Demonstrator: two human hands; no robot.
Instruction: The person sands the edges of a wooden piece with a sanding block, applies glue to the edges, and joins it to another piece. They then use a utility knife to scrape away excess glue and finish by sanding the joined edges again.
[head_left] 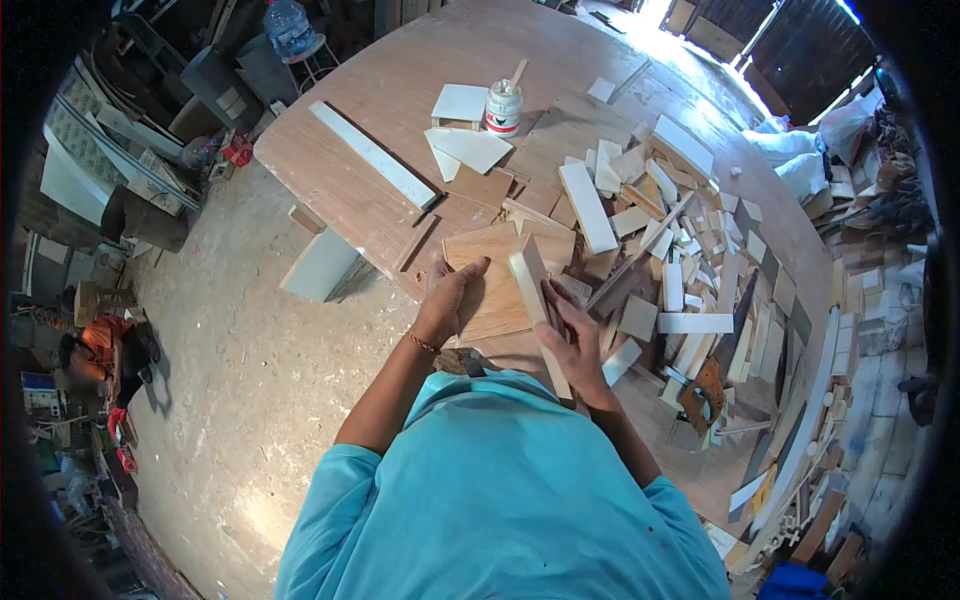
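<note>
My left hand [452, 300] grips a plywood board [492, 275] by its left edge, thumb lying over the top face and fingers partly hidden behind the edge. Along the board's right side, a long wooden strip [527, 275] stands on its narrow edge. My right hand [572, 345] is closed around that strip, fingers on its right face. Whether strip and board are joined cannot be seen. Just beyond the board lie thin wood scraps [482, 185] and white offcuts [468, 148]. An open white jar [503, 108] with a stick in it stands farther back.
A large wooden table [400, 75] carries a heap of offcuts [640, 220] at right, with a handsaw [703, 395] near its front. One long white strip [372, 155] lies at left. Below, a panel [322, 265] juts out beside the table. Another person [100, 350] is at far left.
</note>
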